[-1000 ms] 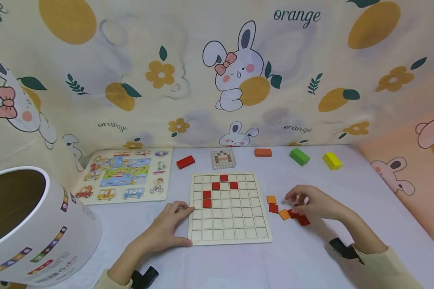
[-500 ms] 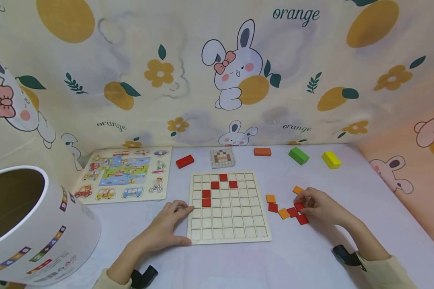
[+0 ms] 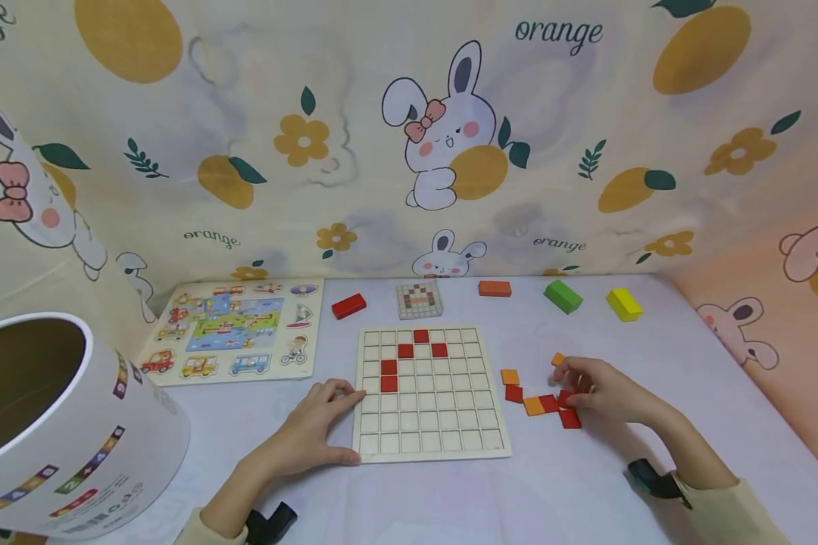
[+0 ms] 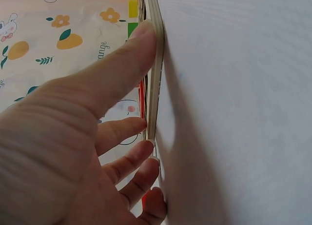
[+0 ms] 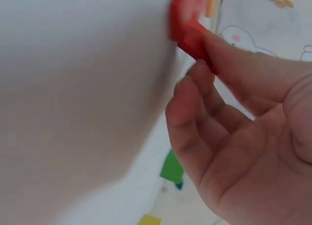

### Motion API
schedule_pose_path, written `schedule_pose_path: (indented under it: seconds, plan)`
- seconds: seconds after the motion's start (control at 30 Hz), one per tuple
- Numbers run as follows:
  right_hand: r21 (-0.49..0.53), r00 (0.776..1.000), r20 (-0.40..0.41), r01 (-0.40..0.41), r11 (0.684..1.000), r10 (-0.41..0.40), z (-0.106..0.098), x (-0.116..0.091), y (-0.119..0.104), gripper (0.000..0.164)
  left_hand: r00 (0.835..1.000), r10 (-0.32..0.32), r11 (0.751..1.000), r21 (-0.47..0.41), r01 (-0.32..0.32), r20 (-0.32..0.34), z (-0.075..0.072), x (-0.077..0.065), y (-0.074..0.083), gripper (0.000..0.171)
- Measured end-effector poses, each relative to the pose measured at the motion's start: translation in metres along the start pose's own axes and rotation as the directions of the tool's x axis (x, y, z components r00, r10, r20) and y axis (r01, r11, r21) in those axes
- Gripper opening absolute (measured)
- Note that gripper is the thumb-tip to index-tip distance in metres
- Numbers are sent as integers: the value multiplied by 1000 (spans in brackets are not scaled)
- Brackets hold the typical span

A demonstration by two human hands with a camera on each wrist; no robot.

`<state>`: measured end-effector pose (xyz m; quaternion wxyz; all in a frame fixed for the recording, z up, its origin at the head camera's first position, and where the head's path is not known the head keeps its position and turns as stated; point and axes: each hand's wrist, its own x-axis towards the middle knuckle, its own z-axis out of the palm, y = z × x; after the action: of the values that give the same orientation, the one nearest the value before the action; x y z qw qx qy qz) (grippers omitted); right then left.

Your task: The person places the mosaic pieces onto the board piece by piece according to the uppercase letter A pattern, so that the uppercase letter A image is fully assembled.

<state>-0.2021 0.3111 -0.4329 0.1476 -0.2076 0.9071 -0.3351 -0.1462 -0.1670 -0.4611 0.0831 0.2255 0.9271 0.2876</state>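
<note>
A pale square grid board (image 3: 443, 401) lies on the table with several red tiles (image 3: 389, 375) in its upper cells. My left hand (image 3: 313, 431) touches its left edge, index finger higher up and thumb by the near corner. In the left wrist view the thumb (image 4: 122, 64) lies extended along the board's side. Right of the board, my right hand (image 3: 610, 390) pinches a red square tile (image 5: 192, 42) between thumb and finger, low over the loose tiles. Other loose red (image 3: 513, 393) and orange tiles (image 3: 534, 406) lie beside it; one orange tile (image 3: 558, 359) is partly hidden behind the fingers.
A small pattern card (image 3: 419, 300) lies behind the board, among red (image 3: 349, 306), orange (image 3: 494, 288), green (image 3: 563, 297) and yellow blocks (image 3: 625, 304). A vehicle picture puzzle (image 3: 245, 325) lies back left. A large white tub (image 3: 129, 454) stands at the near left.
My right hand has shifted slightly right over the loose tiles, its fingers now on a red tile. An orange tile hidden earlier shows behind the fingers. My left hand stays put.
</note>
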Motion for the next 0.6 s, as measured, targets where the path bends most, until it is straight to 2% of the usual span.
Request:
schedule_pose_path:
  seconds: [0.13,0.27,0.4,0.6]
  plan:
    - [13,1000,20,0,1000,0,1,11,-14,16,1000,-1,1000,5,1,-3,0,0,-1,92]
    - [78,999,29,21,997,-24,16,32,-36,14,1000,2,1000,14,-2,-6,1,0,-2,93]
    - [167,989,77,114,979,-128,43,58,-65,13,1000,6,1000,15,-6,-5,1,0,-2,93]
    - [203,949,141,251,946,-282,83,93,-110,15,1000,14,1000,12,-14,-9,0,0,-2,93]
